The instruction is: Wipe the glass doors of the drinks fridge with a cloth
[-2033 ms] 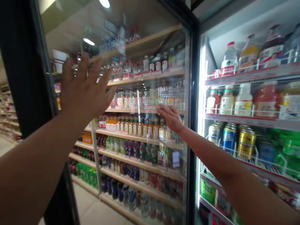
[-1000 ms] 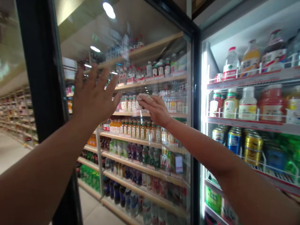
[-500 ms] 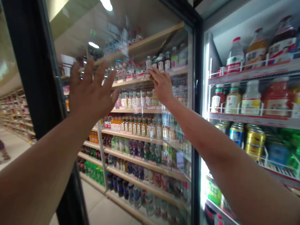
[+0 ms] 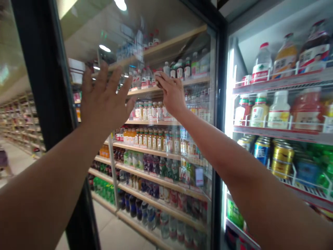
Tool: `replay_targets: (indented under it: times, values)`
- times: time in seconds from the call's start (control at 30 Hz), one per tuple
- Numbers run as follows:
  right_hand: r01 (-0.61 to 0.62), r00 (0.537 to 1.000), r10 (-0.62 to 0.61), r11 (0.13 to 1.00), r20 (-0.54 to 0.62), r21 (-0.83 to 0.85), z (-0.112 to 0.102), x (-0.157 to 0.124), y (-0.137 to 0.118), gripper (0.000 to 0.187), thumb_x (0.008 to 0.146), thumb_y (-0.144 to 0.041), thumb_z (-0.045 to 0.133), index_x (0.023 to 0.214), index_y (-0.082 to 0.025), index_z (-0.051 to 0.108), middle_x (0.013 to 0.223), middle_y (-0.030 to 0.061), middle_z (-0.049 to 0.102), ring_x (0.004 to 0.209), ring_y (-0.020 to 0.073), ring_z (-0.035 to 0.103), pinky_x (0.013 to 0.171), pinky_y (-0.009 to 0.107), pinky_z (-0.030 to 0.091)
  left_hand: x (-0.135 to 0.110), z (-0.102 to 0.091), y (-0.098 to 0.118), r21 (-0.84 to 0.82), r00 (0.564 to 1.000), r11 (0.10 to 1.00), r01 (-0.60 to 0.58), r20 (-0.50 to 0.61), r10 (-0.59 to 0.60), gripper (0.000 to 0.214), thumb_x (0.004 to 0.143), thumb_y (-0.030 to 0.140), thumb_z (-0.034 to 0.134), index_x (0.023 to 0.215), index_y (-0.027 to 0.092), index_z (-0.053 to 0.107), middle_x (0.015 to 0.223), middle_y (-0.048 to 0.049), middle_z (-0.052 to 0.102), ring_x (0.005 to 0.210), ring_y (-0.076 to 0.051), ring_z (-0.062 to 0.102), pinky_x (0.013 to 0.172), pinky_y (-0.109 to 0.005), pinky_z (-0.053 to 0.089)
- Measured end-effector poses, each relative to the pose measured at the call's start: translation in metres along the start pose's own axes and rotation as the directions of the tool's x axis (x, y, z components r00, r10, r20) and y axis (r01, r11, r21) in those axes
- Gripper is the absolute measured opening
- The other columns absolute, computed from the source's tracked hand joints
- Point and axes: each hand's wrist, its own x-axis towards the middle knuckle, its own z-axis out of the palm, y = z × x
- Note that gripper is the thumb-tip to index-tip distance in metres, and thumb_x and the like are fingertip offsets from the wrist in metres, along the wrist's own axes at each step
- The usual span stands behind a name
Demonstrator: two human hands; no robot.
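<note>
The glass door [image 4: 145,38] of an upright drinks cooler stands swung out in front of me, framed in black. My left hand [image 4: 104,93] is raised near its left side, fingers spread and palm towards the pane; I cannot tell whether it presses on the glass. Farther right, my right hand [image 4: 173,92] is up at the pane with its fingers bent together. What they hold, if anything, is too small and blurred to name. Shelves of bottles show through the glass behind both hands.
The lit cooler [image 4: 279,83] on the right holds bottles and cans on wire-fronted shelves. The door's black frame [image 4: 49,90] runs down on the left. Beyond the glass are wooden shelves [image 4: 148,151] with several rows of drinks. Part of a person [image 4: 3,159] shows at far left.
My right hand has slid left along the glass, closer to my left hand. My left hand stays spread beside the door frame; the view has shifted slightly.
</note>
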Motion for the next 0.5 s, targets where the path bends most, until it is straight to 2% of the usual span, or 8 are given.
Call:
replay_targets:
  times: [0.03, 0.17, 0.2, 0.33, 0.4, 0.47, 0.5]
  values:
    - [0.004, 1.000, -0.004, 1.000, -0.001, -0.007, 0.001, -0.003, -0.002, 0.061, 0.095, -0.008, 0.032, 0.150, -0.030, 0.042, 0.159, -0.0035, 0.039, 0.141, 0.0229, 0.041, 0.116, 0.049, 0.039, 0.000, 0.000, 0.000, -0.002, 1.000, 1.000, -0.003, 0.000, 0.003, 0.057, 0.101, 0.043, 0.041, 0.156, 0.028, 0.032, 0.165, -0.0052, 0.024, 0.154, -0.031, 0.011, 0.124, -0.061, 0.007]
    - [0.199, 0.975, -0.197, 0.980, 0.102, -0.017, 0.004, -0.015, -0.008, 0.066, 0.093, -0.009, 0.032, 0.154, -0.034, 0.035, 0.162, -0.0082, 0.034, 0.146, 0.0219, 0.033, 0.123, 0.049, 0.031, -0.001, -0.001, 0.002, -0.013, 1.000, 1.000, -0.004, 0.007, 0.004, 0.057, 0.103, 0.046, 0.036, 0.156, 0.024, 0.034, 0.165, -0.0072, 0.025, 0.154, -0.031, 0.011, 0.124, -0.060, 0.006]
    - [0.208, 0.973, -0.205, 0.978, 0.106, -0.015, 0.003, -0.015, -0.006, 0.068, 0.093, -0.009, 0.033, 0.155, -0.036, 0.032, 0.162, -0.0087, 0.034, 0.146, 0.0215, 0.034, 0.123, 0.049, 0.030, -0.001, -0.001, 0.002, -0.019, 1.000, 1.000, -0.003, 0.007, 0.004, 0.057, 0.103, 0.046, 0.035, 0.156, 0.025, 0.034, 0.165, -0.0067, 0.025, 0.154, -0.031, 0.011, 0.124, -0.060, 0.006]
    - [0.027, 1.000, -0.027, 0.999, -0.015, -0.027, 0.003, -0.012, 0.005, 0.067, 0.094, -0.009, 0.032, 0.156, -0.035, 0.030, 0.160, -0.0052, 0.037, 0.142, 0.0217, 0.041, 0.121, 0.049, 0.033, 0.000, -0.003, 0.002, -0.049, 1.000, 0.999, 0.010, -0.001, -0.010, 0.056, 0.101, 0.044, 0.038, 0.156, 0.032, 0.032, 0.165, -0.0021, 0.024, 0.155, -0.030, 0.010, 0.125, -0.061, 0.003]
    - [0.020, 0.999, -0.021, 0.999, -0.025, -0.041, 0.002, -0.022, 0.000, 0.066, 0.094, -0.008, 0.032, 0.154, -0.034, 0.034, 0.160, -0.0045, 0.038, 0.140, 0.0203, 0.042, 0.119, 0.045, 0.035, 0.000, -0.003, 0.002, -0.048, 1.000, 0.999, 0.018, 0.008, -0.017, 0.057, 0.101, 0.044, 0.039, 0.156, 0.031, 0.033, 0.165, -0.0028, 0.025, 0.155, -0.030, 0.010, 0.125, -0.061, 0.004]
    - [0.165, 0.985, -0.163, 0.986, 0.060, -0.035, 0.001, -0.041, -0.013, 0.066, 0.094, -0.007, 0.034, 0.153, -0.036, 0.036, 0.159, -0.0070, 0.039, 0.139, 0.0185, 0.043, 0.118, 0.041, 0.037, 0.001, -0.003, 0.002, -0.036, 0.999, 0.999, 0.025, 0.023, -0.024, 0.057, 0.101, 0.045, 0.037, 0.155, 0.027, 0.034, 0.165, -0.0048, 0.026, 0.155, -0.031, 0.010, 0.124, -0.061, 0.005]
    - [0.268, 0.957, -0.264, 0.963, 0.120, -0.013, -0.001, -0.051, -0.018, 0.066, 0.094, -0.007, 0.036, 0.153, -0.039, 0.036, 0.158, -0.0095, 0.040, 0.138, 0.0176, 0.044, 0.117, 0.039, 0.038, 0.001, -0.004, 0.002, -0.035, 0.999, 0.999, 0.034, 0.027, -0.033, 0.057, 0.101, 0.045, 0.037, 0.155, 0.026, 0.035, 0.165, -0.0048, 0.025, 0.155, -0.031, 0.010, 0.125, -0.061, 0.005]
